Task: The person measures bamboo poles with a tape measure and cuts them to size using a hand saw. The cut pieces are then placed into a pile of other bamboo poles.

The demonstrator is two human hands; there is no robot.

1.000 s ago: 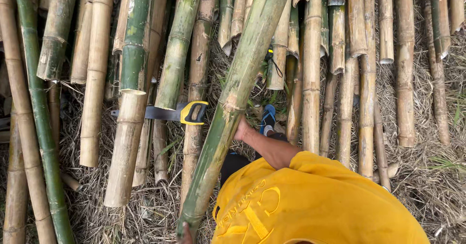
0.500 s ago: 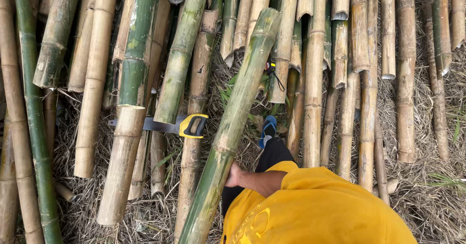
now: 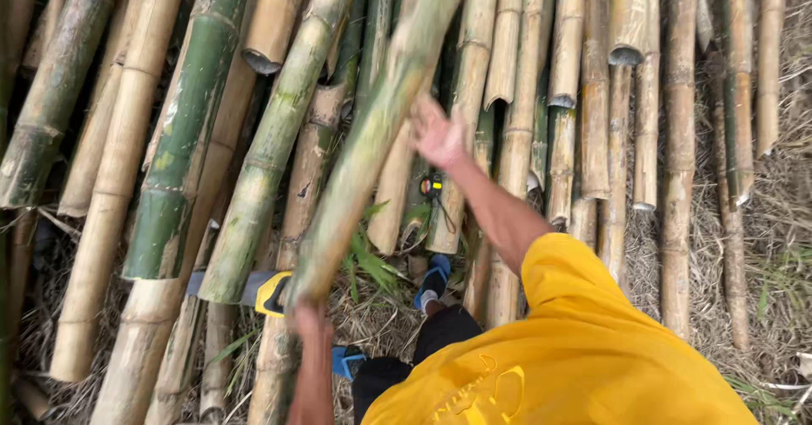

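Observation:
A long green-yellow bamboo pole is blurred and slants from lower left to the top middle. My left hand is closed around its lower end. My right hand, reaching out of a yellow sleeve, has its fingers spread against the pole's right side higher up. Under the pole's lower end lies a handsaw with a yellow and black handle, its blade tucked beneath other poles.
Many cut bamboo poles lie side by side on dry grass across the whole view, thick green ones on the left. My feet in blue sandals stand among them. A small yellow and black object lies between poles.
The view has drawn closer to the poles. The held pole has shifted and is blurred. My right hand moved up along it and opened, and my left hand now grips the lower end.

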